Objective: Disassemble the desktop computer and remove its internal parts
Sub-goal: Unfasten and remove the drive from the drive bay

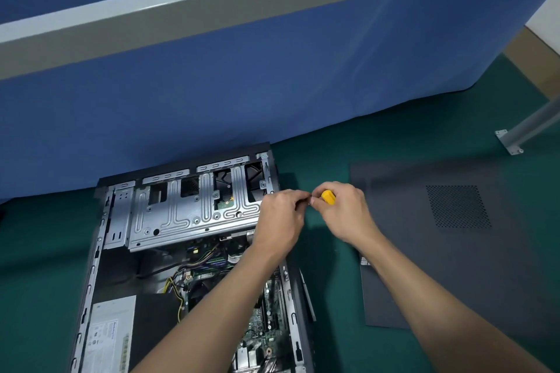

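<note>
Beside the open computer case [194, 251], right hand [342, 212] fingers grip a yellow screwdriver [328, 197]; left hand [280, 218] fingers pinch its tip.

The drive cage [194, 209] is bare stamped sheet metal, silvery with a dull sheen and pressed ribs, and the power supply [109, 339] beside it is grey metal with a paper label. The removed side panel [448, 239] is matt dark grey metal with a perforated patch, lying on a matt green mat [378, 145]. The screwdriver [328, 197] handle is glossy yellow plastic; the partition [242, 70] looks like blue cloth.
</note>
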